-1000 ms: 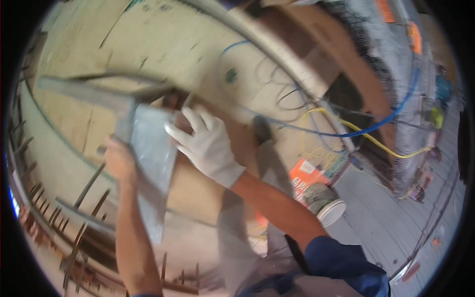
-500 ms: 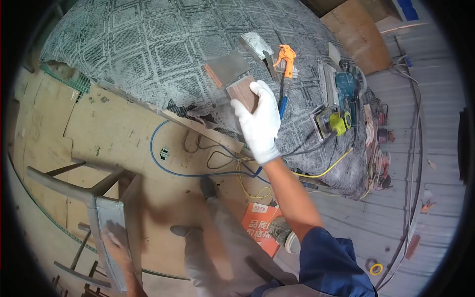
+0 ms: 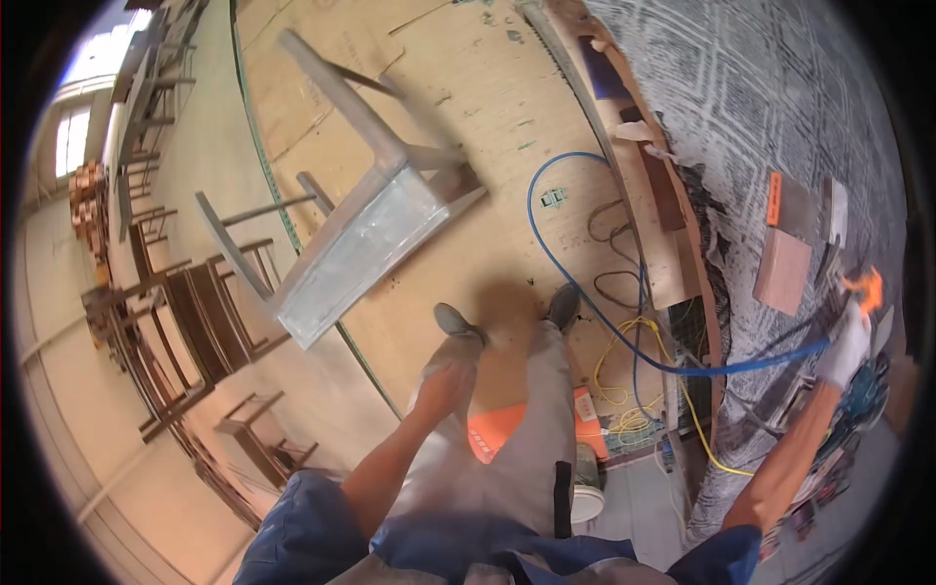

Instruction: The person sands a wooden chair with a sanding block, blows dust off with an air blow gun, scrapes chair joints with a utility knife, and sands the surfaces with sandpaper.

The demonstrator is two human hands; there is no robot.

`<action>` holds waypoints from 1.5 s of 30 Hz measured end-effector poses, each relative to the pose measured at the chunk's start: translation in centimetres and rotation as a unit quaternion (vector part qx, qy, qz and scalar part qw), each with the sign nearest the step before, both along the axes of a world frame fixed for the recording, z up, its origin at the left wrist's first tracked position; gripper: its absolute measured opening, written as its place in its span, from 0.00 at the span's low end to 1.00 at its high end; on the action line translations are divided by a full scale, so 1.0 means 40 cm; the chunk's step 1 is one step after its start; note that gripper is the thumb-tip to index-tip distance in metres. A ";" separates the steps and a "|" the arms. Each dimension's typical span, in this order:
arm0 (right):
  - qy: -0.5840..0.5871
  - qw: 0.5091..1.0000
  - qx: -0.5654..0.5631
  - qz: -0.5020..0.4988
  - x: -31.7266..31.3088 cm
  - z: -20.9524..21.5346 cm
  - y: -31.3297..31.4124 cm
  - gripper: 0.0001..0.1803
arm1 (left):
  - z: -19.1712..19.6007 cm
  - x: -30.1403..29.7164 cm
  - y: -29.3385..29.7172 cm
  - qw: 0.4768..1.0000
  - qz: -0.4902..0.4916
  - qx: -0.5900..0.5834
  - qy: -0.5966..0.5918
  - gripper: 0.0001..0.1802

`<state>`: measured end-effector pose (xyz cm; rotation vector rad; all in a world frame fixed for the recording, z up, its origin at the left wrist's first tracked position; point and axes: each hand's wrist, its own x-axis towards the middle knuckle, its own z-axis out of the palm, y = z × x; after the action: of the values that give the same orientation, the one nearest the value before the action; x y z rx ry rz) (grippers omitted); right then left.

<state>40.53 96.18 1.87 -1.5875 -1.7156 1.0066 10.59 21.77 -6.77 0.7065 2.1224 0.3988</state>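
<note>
My right hand (image 3: 846, 351), in a white glove, grips an orange air blow gun (image 3: 864, 290) over the grey patterned covering at the far right. A blue hose (image 3: 697, 370) runs from it down toward the floor. Just left of the gun lie a brown sanding block (image 3: 783, 270) and a grey plate with an orange edge (image 3: 795, 205). My bare left hand (image 3: 447, 388) hangs over my left leg, apart from anything; its fingers are too smeared to read. Ahead of it a grey wooden chair (image 3: 366, 244) rests on the floor, its pale flat panel facing me.
Dark chair frames (image 3: 200, 312) stand in rows along the left. Power sanders (image 3: 858, 395) sit on the covered table (image 3: 770, 117) beyond my right wrist. Yellow cord (image 3: 624, 414) lies coiled near an orange printed sheet (image 3: 497, 429) and a white bucket (image 3: 587, 502).
My view has swung left. My right hand has let go of the sanding block and taken the air blow gun. My left hand has come away from the chair.
</note>
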 end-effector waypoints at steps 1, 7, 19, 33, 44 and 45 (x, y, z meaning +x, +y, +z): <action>0.029 0.998 0.040 -0.031 -0.061 0.052 -0.082 0.07 | -0.008 0.008 -0.007 1.000 0.014 -0.005 0.003 0.13; 0.211 0.958 -0.015 0.193 -0.366 0.344 -0.463 0.36 | -0.053 -0.022 -0.031 0.978 0.176 0.113 0.006 0.14; -0.360 0.679 -0.096 0.633 -0.951 0.032 -1.442 0.22 | -0.198 -0.107 -0.626 0.860 0.491 0.031 0.140 0.20; -0.366 0.730 0.045 0.575 -0.886 0.001 -1.757 0.18 | -0.316 -0.277 -1.037 0.837 0.524 0.037 0.152 0.30; -0.231 0.649 0.049 0.723 -1.038 -0.030 -2.254 0.17 | -0.163 -0.343 -0.901 0.768 0.613 0.172 0.071 0.29; -0.259 0.662 0.077 0.699 -1.053 -0.040 -2.249 0.17 | -0.164 -0.358 -0.895 0.788 0.582 0.169 0.110 0.30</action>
<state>-1.59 6.20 0.25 -0.0723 -3.4070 0.9041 -3.73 -14.02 -13.31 -0.5387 2.5175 1.4283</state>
